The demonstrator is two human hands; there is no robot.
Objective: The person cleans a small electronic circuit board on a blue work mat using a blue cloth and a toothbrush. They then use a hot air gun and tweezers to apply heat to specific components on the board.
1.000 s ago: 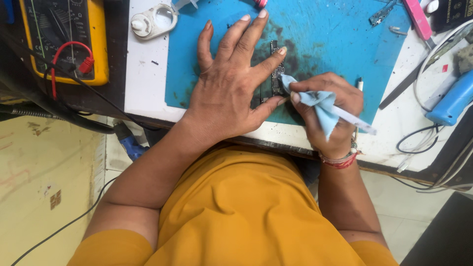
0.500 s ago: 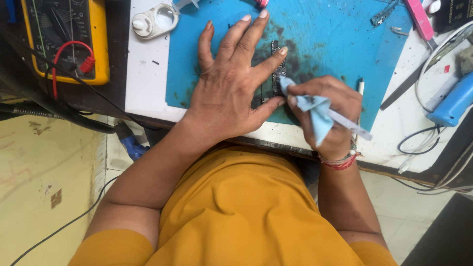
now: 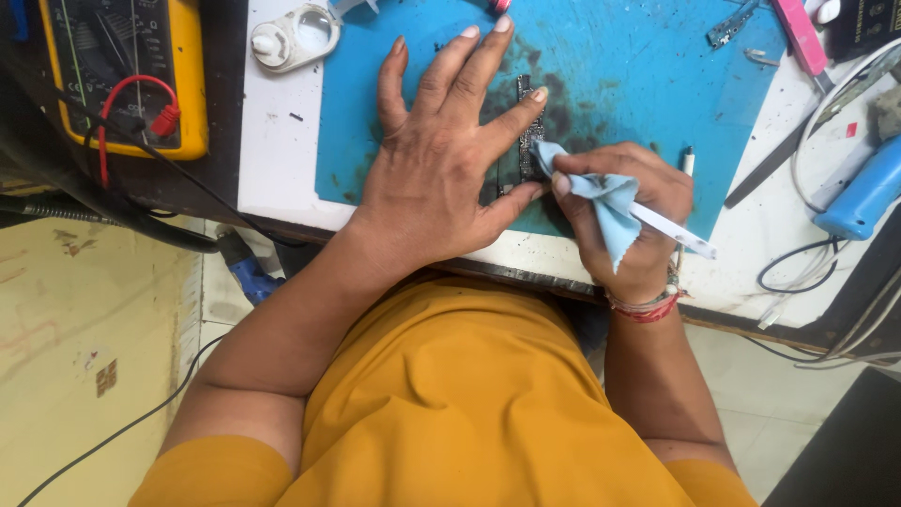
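A narrow dark circuit board (image 3: pixel 527 127) lies on a stained blue work mat (image 3: pixel 619 66). My left hand (image 3: pixel 436 164) rests flat on the mat, its index finger and thumb pinning the board from the left. My right hand (image 3: pixel 624 211) grips a thin white tool (image 3: pixel 671 228) wrapped in a light blue cloth (image 3: pixel 601 199). The cloth-covered tip presses on the lower right edge of the board. A red thread band circles my right wrist.
A yellow multimeter (image 3: pixel 122 75) with red and black leads sits far left. A white round holder (image 3: pixel 296 38) lies at the mat's top left. At right are a blue-handled tool (image 3: pixel 859 197), pink tweezers (image 3: pixel 798 38), black cables (image 3: pixel 798 272) and the table's front edge (image 3: pixel 526 275).
My right hand rubs the cloth-wrapped tip in small strokes along the board, dipping slightly and returning. My left hand has stayed still.
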